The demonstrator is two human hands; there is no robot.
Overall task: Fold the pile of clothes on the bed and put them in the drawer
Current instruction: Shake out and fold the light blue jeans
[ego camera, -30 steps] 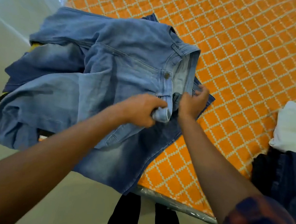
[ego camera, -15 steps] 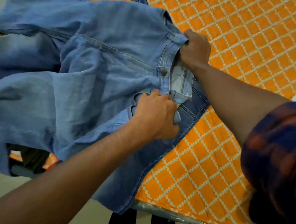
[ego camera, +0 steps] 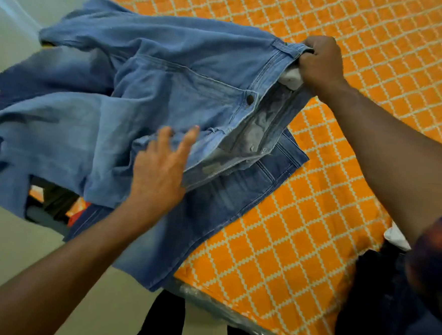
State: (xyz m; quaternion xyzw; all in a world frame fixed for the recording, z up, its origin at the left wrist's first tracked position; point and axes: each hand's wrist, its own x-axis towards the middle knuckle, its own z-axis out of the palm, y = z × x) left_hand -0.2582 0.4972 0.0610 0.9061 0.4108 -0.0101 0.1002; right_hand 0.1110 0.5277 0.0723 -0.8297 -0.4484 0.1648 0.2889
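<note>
"Pale floor (ego camera: 8, 244) down the left side. What's that spilling over it?"

"The legs of the light blue jeans (ego camera: 141, 88). They droop off the bed's near corner, rumpled, and some dark bundled fabric (ego camera: 55, 200) shows under them."

"And the hands?"

"Well apart. The left hand (ego camera: 159, 168) lies on the denim just below the open fly, fingers straight and spread, gripping nothing. It's a bit blurred, so I can't tell how hard it presses."

"What's beneath it?"

"A darker denim (ego camera: 238, 200) piece, flat on the bed under the light pair. I can't tell if it's a second pair."

"Further right?"

"The fly gapes, with a brass button (ego camera: 250, 98) beside it. The right hand (ego camera: 321, 64) is clamped on the waistband at its far end, fingers curled tight round the cloth, holding that end up off the cover."

"Then the bed?"

"Yes, the bed (ego camera: 393, 48), with an orange cover crossed by a pale lattice. At the lower right a white cloth (ego camera: 395, 237) lies touching a heap of dark clothes (ego camera: 375, 296), and a dark checked sleeve (ego camera: 435, 261) comes in at the edge."
</note>
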